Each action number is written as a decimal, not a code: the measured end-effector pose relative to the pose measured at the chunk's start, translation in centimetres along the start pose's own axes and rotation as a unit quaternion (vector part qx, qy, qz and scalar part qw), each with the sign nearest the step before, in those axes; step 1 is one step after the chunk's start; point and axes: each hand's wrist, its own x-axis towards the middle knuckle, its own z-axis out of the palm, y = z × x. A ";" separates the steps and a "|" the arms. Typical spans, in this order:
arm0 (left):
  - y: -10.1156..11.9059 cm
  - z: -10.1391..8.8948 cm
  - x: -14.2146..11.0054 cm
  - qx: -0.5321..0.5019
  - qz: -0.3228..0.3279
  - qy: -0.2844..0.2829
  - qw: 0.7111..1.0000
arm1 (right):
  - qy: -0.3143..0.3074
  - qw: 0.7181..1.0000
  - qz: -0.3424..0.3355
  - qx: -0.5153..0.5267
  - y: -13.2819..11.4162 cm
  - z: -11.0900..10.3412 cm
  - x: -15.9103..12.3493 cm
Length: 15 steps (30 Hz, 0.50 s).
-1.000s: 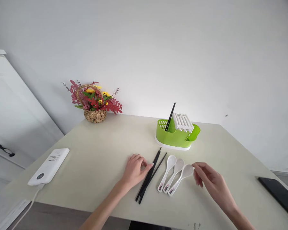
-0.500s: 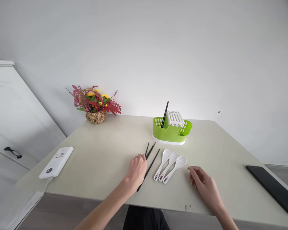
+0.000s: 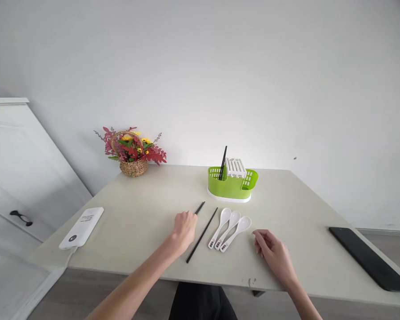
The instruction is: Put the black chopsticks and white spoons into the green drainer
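While the left hand (image 3: 186, 226) is closed over black chopsticks (image 3: 200, 207), presumably to bunch them together, the right hand (image 3: 272, 253) lies half-open, apparently empty, beside white spoons (image 3: 234, 219), with a loose chopstick (image 3: 202, 235) between spoons and left hand, green caddy (image 3: 229, 189) beyond both hands.

Spoons (image 3: 224, 216) between left hand (image 3: 184, 227) and right hand (image 3: 274, 254)

On the table (image 3: 143, 213), the three spoons lie side by side, just left of the right hand. A lone chopstick (image 3: 202, 235) lies between them and the left hand. Beyond both hands stands the holder (image 3: 225, 188), with leaning chopsticks (image 3: 223, 163) in its left compartment. Beyond and left of the left hand stands a flower basket (image 3: 133, 168); a power bank (image 3: 82, 227) lies well left. Right of the right hand lies a phone (image 3: 368, 258).
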 end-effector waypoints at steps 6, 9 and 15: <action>-1.0 -1.7 -0.5 0.060 -0.041 -0.030 0.997 | -0.002 1.000 -0.004 -0.004 0.1 0.1 0.1; -1.8 -2.1 -0.3 0.055 -0.048 -0.038 0.997 | -0.003 1.000 -0.001 -0.003 0.3 0.1 0.2; -3.5 -2.5 0.5 -0.010 -0.060 -0.050 0.997 | 0.002 1.000 0.000 -0.004 0.4 0.2 0.2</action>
